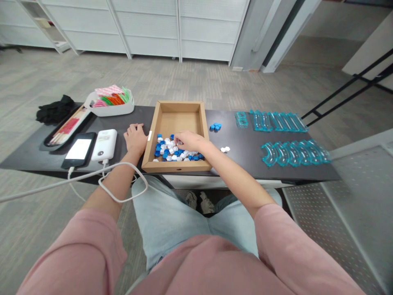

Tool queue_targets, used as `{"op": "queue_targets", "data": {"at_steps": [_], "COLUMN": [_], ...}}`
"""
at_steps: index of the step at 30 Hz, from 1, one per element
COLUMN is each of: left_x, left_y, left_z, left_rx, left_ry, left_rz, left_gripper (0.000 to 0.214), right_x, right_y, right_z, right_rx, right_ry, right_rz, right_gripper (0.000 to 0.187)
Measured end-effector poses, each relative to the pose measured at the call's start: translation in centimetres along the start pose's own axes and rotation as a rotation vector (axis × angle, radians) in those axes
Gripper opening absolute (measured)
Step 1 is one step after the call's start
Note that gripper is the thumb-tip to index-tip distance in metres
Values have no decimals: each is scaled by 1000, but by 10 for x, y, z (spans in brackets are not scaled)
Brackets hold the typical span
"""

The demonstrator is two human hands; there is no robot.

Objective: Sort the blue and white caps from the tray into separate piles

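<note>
A shallow cardboard box lies on the dark table, with small blue and white hexagonal pieces heaped in its near half. My right hand reaches into it from the right, fingertips bent together among the pieces. Whatever those fingers pinch is hidden. Outside the left wall, my left hand rests on the tabletop with fingers stretched out, holding nothing. To the right of the box sit a small group of blue pieces and, closer to me, a few white pieces.
Clear teal plastic parts stand in rows at right: straight ones, curved ones and small ones. On the left are a phone, a cabled white power bank, a black tray, a white basket and black cloth.
</note>
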State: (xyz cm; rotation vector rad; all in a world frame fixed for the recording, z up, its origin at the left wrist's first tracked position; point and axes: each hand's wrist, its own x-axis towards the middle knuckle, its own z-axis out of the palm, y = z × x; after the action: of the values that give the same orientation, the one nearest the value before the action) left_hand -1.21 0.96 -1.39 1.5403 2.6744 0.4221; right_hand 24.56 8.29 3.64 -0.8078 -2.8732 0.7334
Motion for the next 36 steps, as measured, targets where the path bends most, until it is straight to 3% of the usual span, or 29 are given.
{"op": "queue_targets", "data": {"at_steps": [3,7,11,14,18,22,36], "left_x": [-1,-2,-3,-5,-6,-5,-2], "left_y": [1,2,3,5,6,7,3], "left_z": [-2,-4,-7,-9,-12,-14,-10], "left_rx": [0,-1,5,0,2,4,23], "left_ry": [-14,-13,-22,-43,-52,-67,-51], "left_rz": [-4,-2,-9,-15,-11,-15,-18], "left_gripper": [69,69,67,66,64,65,64], "right_x": [-13,-68,-140,-183,-215,-224,-223], "right_y": [9,41,88,118,137,138,136], "right_z": [-7,-27,-35,-21,9,25,25], "right_rx": [88,259,345,392,380,274,224], "right_ry": [150,402,638,769,761,704,627], "right_rz": [-62,-138,54,239,351,358,354], "right_gripper": [25,29,26,35,32,21,12]}}
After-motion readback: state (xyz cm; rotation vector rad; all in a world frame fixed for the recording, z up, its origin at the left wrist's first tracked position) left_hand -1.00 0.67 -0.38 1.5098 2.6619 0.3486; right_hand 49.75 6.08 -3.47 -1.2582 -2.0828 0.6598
